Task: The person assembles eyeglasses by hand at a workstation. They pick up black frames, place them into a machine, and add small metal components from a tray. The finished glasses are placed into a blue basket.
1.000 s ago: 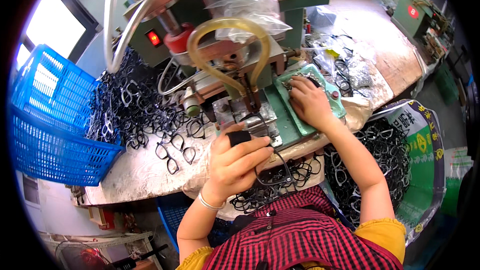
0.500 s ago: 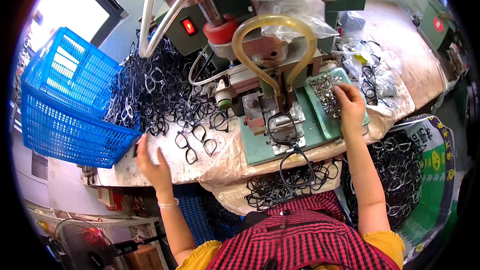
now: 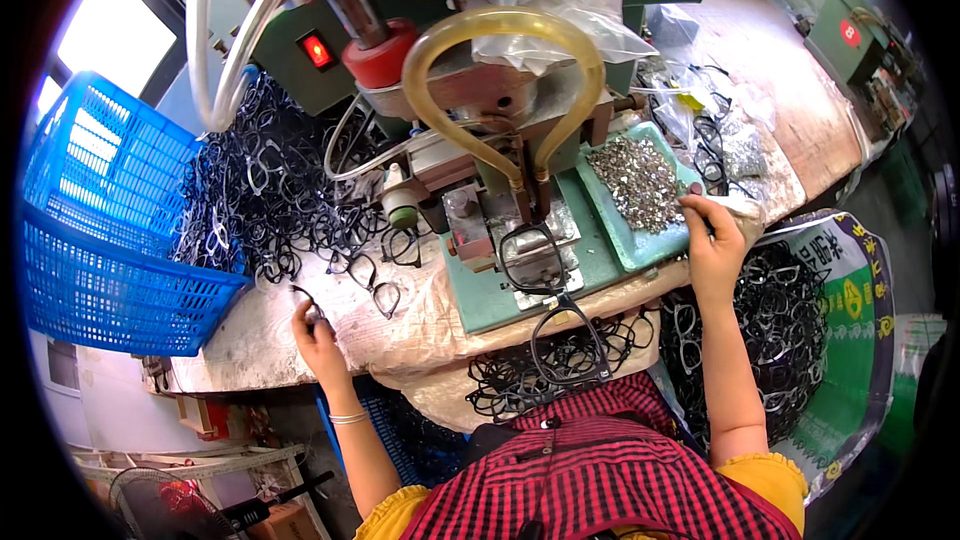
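I see my left hand (image 3: 315,330) out at the near edge of the bench, fingers pinched on one end of a black eyeglass frame (image 3: 303,295) at the fringe of the big pile of black frames (image 3: 270,190) beside the blue basket (image 3: 100,230). My right hand (image 3: 712,240) is well apart from it, at the near corner of the green tray of small metal parts (image 3: 640,185), fingertips drawn together as if on one of the pieces, though I cannot tell whether anything is actually held. Between the hands, one frame (image 3: 530,255) already sits on the metal fixture of the green press (image 3: 480,140), under the yellow hose loop (image 3: 500,70). I judge the work to be mid-batch: a heap of frames (image 3: 790,330) fills the sack on my right and more lie at the bench edge (image 3: 550,365), while the left pile is still large.
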The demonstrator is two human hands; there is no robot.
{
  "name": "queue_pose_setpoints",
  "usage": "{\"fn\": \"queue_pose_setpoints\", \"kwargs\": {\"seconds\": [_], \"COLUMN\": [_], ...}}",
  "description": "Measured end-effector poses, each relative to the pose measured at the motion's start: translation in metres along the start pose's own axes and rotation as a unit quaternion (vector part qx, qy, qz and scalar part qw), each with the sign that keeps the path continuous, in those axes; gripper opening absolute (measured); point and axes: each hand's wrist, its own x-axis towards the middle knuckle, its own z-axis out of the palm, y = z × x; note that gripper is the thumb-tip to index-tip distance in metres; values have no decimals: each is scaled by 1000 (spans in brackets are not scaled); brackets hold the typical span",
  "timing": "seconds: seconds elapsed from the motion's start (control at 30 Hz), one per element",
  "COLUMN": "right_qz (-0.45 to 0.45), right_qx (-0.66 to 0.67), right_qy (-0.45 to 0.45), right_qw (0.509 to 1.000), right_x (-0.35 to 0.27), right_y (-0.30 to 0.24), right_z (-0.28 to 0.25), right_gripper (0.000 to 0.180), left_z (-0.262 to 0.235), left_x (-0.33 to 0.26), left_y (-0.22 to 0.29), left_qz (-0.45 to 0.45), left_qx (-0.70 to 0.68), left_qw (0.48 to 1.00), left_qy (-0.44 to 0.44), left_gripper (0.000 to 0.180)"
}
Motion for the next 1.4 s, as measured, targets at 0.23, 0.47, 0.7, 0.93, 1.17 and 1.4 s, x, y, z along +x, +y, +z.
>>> {"fn": "queue_pose_setpoints", "kwargs": {"seconds": [0.23,0.47,0.7,0.93,1.17,1.4], "right_qz": [-126,-141,17,114,-189,-190], "right_qx": [100,171,359,376,-129,-221], "right_qy": [-84,-71,-185,-200,-112,-63], "right_qw": [983,972,915,898,967,954], "right_x": [22,0,-2,-14,25,27], "right_y": [-87,-93,-112,-138,-61,15], "right_z": [59,89,86,74,51,33], "right_gripper": [13,23,60,57,24,14], "left_z": [89,115,143,155,172,180], "left_x": [5,-29,-28,-18,-59,-61], "left_y": [70,46,216,221,208,207], "left_qz": [33,-79,355,351,513,521], "left_qx": [-19,-212,-292,-220,-18,-7], "left_qw": [999,973,870,896,801,791], "left_qy": [-23,-45,-178,-157,-308,-319], "left_gripper": [28,26,20,21,28,19]}}
